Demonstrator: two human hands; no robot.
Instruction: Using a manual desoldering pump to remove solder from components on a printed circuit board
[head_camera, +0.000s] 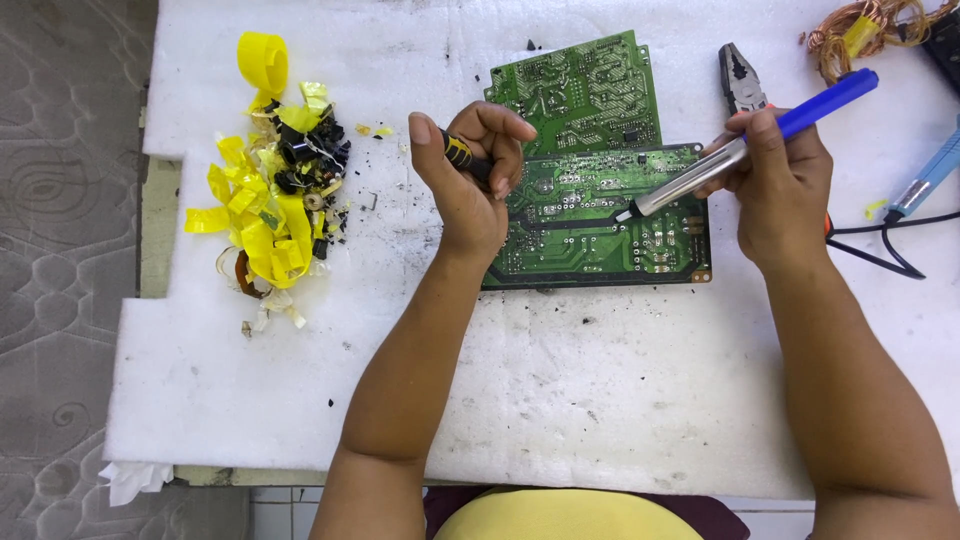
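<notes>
Two green printed circuit boards lie solder side up on the white foam-covered counter (560, 400), the nearer rectangular board (600, 225) overlapping the farther one (585, 90). The left hand (470, 175) is closed around a black-and-yellow tool handle (462, 155), probably a screwdriver, though its tip is hidden behind the fingers at the near board's left edge. The right hand (780, 185) grips a blue-handled soldering iron (750, 145), its metal barrel slanting down with the tip on the near board. Grey pliers (742, 80) lie beside the far board. Yellow tape scraps (265, 200) sit heaped well to the left.
</notes>
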